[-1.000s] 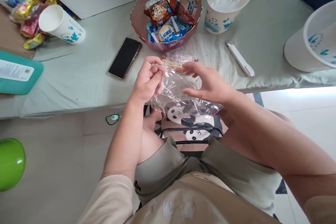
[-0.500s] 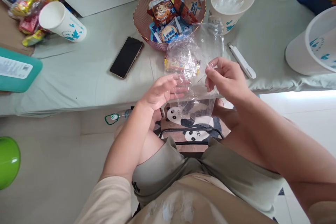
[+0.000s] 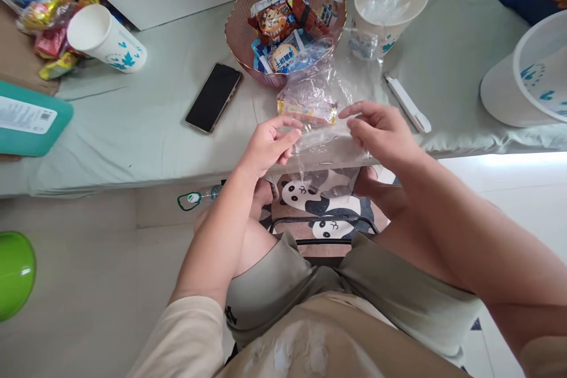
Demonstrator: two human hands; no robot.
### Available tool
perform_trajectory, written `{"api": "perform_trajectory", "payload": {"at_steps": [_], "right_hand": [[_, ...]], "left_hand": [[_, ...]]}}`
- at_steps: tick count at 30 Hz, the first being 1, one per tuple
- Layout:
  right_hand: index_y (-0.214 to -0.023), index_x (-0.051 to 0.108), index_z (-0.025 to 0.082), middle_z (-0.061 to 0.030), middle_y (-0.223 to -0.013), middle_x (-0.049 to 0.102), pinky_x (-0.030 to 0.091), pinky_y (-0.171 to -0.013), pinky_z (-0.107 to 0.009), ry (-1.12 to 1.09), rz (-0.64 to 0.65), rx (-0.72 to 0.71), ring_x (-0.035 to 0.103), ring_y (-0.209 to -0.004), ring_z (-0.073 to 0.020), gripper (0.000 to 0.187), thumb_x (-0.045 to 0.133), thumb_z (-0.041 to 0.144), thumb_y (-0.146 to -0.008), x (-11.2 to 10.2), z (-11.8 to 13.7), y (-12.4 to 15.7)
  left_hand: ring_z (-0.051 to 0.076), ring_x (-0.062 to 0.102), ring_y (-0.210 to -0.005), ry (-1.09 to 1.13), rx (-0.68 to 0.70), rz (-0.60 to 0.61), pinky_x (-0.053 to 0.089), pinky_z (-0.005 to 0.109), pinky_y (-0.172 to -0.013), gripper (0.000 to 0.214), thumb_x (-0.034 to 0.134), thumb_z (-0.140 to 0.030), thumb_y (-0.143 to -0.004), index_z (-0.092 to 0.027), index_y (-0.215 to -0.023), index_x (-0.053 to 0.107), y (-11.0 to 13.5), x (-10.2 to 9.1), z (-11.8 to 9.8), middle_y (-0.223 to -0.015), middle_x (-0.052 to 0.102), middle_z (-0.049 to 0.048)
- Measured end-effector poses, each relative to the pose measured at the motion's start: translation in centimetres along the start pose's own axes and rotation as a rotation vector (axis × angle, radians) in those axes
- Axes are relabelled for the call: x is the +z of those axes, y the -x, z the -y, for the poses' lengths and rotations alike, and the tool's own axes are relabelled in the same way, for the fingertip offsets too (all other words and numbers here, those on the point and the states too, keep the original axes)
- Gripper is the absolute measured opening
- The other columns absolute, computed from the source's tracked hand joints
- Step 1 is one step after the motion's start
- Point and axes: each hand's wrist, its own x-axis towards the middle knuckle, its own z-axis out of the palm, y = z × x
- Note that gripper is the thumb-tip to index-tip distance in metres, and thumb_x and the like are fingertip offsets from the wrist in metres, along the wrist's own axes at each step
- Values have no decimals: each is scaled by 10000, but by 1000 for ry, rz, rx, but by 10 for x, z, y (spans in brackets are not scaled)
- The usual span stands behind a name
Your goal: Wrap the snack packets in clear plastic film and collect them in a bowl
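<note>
Head view: plastic bag (image 3: 328, 137) transparent, crinkled, shiny.

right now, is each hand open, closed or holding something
Left hand: loosely curled at the clear plastic; whether it grips cannot be told.
Right hand: partly curled, also by the clear plastic; grip cannot be told.

Head-worn camera, facing forward and down

Frame edges are cropping a green object (image 3: 14, 276) at eight o'clock and a white bin (image 3: 500, 91) at two; clear plastic (image 3: 326, 143) is veiling a yellow packet (image 3: 307, 111) near twelve.
</note>
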Motion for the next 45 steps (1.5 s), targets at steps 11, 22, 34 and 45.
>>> {"api": "perform_trajectory", "payload": {"at_steps": [11, 22, 34, 45], "right_hand": [[-1049, 699, 212, 61, -536, 465, 322, -438, -249, -46, -43, -48, 431, -445, -94, 165, 632, 282, -915, 2, -2, -1], [-1267, 595, 295, -66, -1299, 652, 578, -682, -322, -45, 36, -318, 718, -844, -163, 367, 622, 338, -903, 5, -17, 1], [-829, 724, 254, -89, -1215, 681, 527, -1091, -507, 19, -33, -490, 664, -1179, -267, 87, 698, 324, -873, 7, -15, 2], [-1116, 814, 338, -13, -1618, 442, 319, -1292, -597, 260, 333, -691, 406, -1539, -343, 440, 599, 153, -780, -16, -28, 9]], "left_hand": [[124, 692, -617, 53, -43, 81, 512, 213, -524, 366, 780, -376, -818, -195, -1120, 680, 1, 0, 1, -816, 748, 24], [126, 687, -522, 48, -8, 97, 507, 232, -481, 164, 668, -343, -905, -244, -1008, 749, -7, -8, 10, -795, 779, 19], [169, 769, -835, -44, 218, -16, 617, 300, -781, 131, 687, -232, -847, -209, -896, 807, -8, -4, 15, -1057, 812, 57], [274, 730, -1169, 188, 182, 127, 569, 444, -1053, 348, 678, -234, -687, -213, -1011, 802, -4, -15, 5, -1233, 781, 66]]}}
